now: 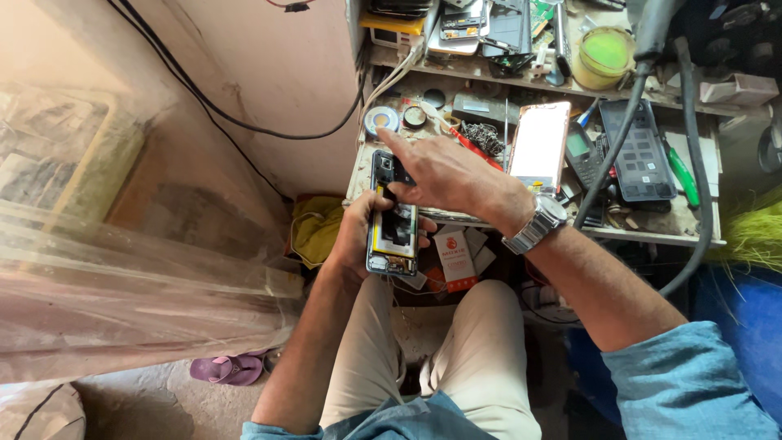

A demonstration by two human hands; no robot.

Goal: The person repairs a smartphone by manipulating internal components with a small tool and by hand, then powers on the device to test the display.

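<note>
**A:** That opened phone (393, 218) sits over the lap, just off the surface (489, 216). The left hand (358, 236) has its grip wrapped round the lower edge, and the right hand (440, 175) is pinching something at the top, can't tell what. One slip and the bare insides probably hit the floor.

**B:** Yep. Count: one opened phone in hand, two more handsets (539, 145) on the surface, one tape roll (381, 121), one green jar (604, 55).

The left hand (356, 236) is curled shut in a cupping grip, its forearm rising from near left. The right hand (440, 175) arches over it, fingers pinched, forefinger pointing far left, a watch on the wrist.
</note>
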